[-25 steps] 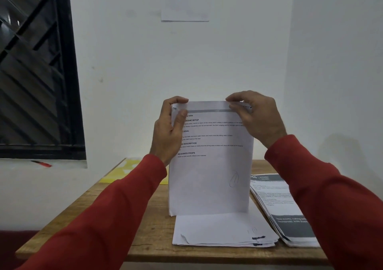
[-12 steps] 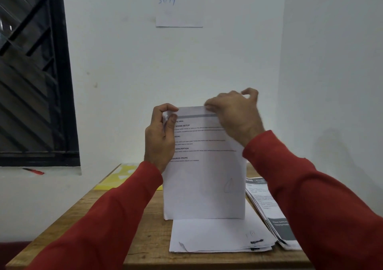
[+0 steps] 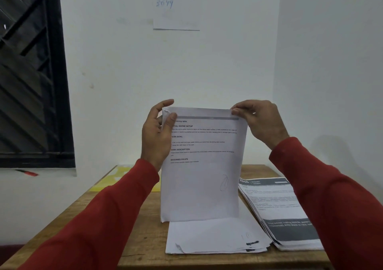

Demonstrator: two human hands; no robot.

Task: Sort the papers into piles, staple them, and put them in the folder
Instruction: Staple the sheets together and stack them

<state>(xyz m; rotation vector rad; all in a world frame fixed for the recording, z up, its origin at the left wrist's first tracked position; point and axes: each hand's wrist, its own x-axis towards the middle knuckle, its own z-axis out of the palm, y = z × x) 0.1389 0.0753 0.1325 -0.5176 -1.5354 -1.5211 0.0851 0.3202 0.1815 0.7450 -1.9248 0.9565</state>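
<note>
Held upright: a sheaf of white printed paper sheets (image 3: 202, 178), bottom edge resting on a flat white paper pile (image 3: 215, 236) on the wooden bench (image 3: 143, 240), likely to square the edges before stapling. Left hand (image 3: 158, 137) pinching the top left corner, right hand (image 3: 259, 120) pinching the top right. Beside, a grey-banded printed stack (image 3: 281, 213).

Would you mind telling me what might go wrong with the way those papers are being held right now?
The left hand and right hand pinch only the top corners of the upright sheaf, so inner sheets could slip or fan out. Its bottom edge stands on the loose pile, which may get pushed askew or mixed with it.
</note>
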